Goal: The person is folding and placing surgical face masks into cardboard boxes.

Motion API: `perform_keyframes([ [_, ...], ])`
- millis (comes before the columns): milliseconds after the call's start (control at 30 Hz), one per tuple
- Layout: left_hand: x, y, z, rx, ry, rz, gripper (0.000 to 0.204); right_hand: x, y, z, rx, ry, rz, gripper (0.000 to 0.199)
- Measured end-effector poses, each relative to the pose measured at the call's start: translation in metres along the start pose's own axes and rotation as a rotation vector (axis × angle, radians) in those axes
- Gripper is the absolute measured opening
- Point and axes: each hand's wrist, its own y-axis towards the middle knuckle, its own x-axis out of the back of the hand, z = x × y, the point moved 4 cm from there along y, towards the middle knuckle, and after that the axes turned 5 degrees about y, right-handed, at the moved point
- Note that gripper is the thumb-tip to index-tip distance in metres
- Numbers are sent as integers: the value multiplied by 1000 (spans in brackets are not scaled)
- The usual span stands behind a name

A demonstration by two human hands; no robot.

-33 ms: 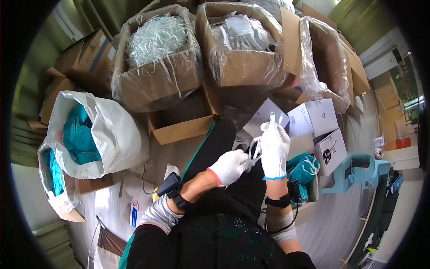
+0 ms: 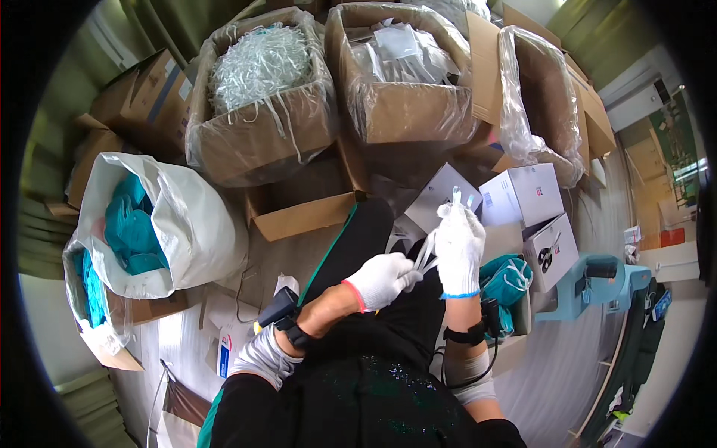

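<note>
White knitted gloves cover both hands. The left hand (image 2: pixel 382 281), its glove edged in pink, pinches a bundle of narrow, flat white strips (image 2: pixel 427 252) between thumb and fingers. The right hand (image 2: pixel 459 245), its glove edged in blue, is curled closed around the same strips, slightly higher and just beside the left. Two pale bluish tips poke up above the right fingers; whether they are strip ends or something else, I cannot tell. The strips stretch across the short gap between the hands, above the black trousers (image 2: pixel 414 313).

Near the right hand, on its outer side, teal fabric pieces with white straps (image 2: pixel 506 282) sit in an open cardboard carton (image 2: pixel 523 317). White printed boxes (image 2: pixel 523 196) stand beyond them. Well to the left of the hands, a large white woven sack (image 2: pixel 198 231) holds teal cup-shaped pieces (image 2: pixel 134 231). Ahead of the hands, a plastic-lined brown cardboard box (image 2: pixel 261 142) is heaped with a tangle of thin white strands (image 2: pixel 261 67); beside it, a second plastic-lined cardboard box (image 2: pixel 418 112) holds flat whitish sheets (image 2: pixel 399 48).
</note>
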Motion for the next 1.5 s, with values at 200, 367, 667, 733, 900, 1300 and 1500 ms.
perform_keyframes([
  [200,37,-16,3,34,-116,38,31,5,-19,-6,131,-549,454,23],
  [367,39,-14,15,5,30,13,36,-10,-56,-31,-15,-867,791,21],
  [667,-16,-2,28,81,-55,-321,33,-17,-42,-49,-335,158,-187,18],
  [733,-14,-2,18,39,358,-305,27,2,-30,-66,-321,-44,-44,20],
  [900,-33,3,57,-118,495,-155,17,4,-4,-72,994,-1162,191,19],
  [1300,-14,-44,59,734,-1412,-185,36,-31,47,-132,770,-1236,456,10],
  [1500,-13,-59,51,701,-1460,-175,40,-43,45,-104,801,-1573,339,8],
])
